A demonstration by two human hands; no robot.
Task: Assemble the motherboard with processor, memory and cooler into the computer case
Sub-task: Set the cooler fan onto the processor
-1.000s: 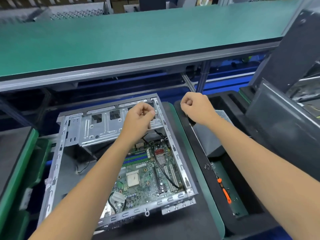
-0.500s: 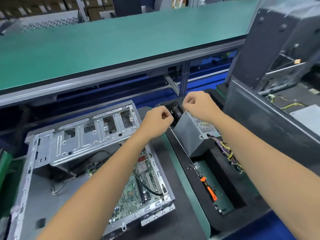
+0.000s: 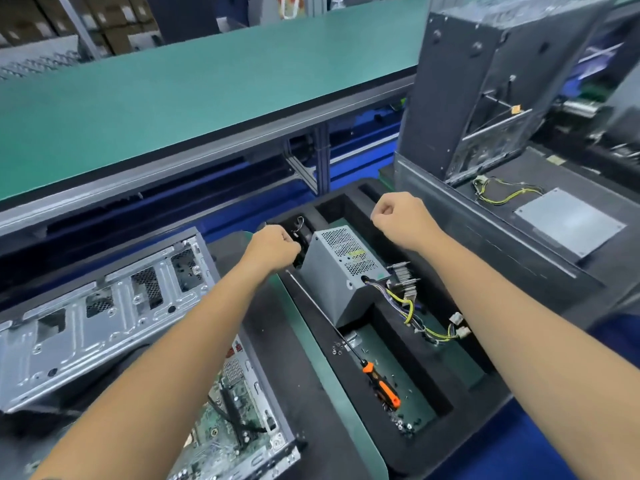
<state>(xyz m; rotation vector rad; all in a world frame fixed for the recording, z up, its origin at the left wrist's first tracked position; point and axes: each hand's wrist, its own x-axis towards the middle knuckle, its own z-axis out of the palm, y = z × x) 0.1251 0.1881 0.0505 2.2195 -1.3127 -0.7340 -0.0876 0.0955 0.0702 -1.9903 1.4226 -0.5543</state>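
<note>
The open grey computer case (image 3: 86,323) lies at the left, with the green motherboard (image 3: 239,420) in its bottom, partly hidden by my left arm. To its right, a black cooler fan (image 3: 300,235) stands in a slot at the far end of a black foam tray (image 3: 426,358). My left hand (image 3: 273,247) has its fingers curled on the fan's near edge. My right hand (image 3: 401,216) hovers as a fist over the tray's far right end and holds nothing I can see.
A grey power supply (image 3: 339,271) with yellow and black cables leans in the tray. An orange-handled screwdriver (image 3: 384,386) and loose screws lie in the tray's green-floored well. Another dark case (image 3: 467,81) stands upright at the right. A green conveyor (image 3: 207,81) runs across the back.
My view swung right from the case to the foam tray. My left hand left the case's drive bracket and reached the cooler fan. My right hand stayed a fist, moving right.
</note>
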